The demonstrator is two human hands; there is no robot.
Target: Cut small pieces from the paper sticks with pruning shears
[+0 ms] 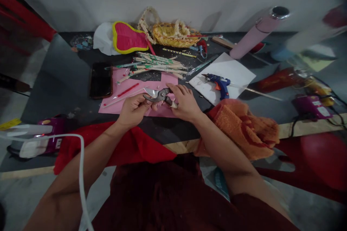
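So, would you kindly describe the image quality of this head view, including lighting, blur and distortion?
Head view: dim, even light, little glare; the left hand, right hand and metal snips look fairly sharp; the pink tube looks soft, and the wide lens bows the edges of the table.

Left forearm [94, 148] and right forearm [225, 151] extend forward, converging at centre. Left hand [132, 110] is closed, its fingers [142, 103] curled. Right hand [184, 103] sits palm-down, fingers [173, 92] bent, just beside the left hand.
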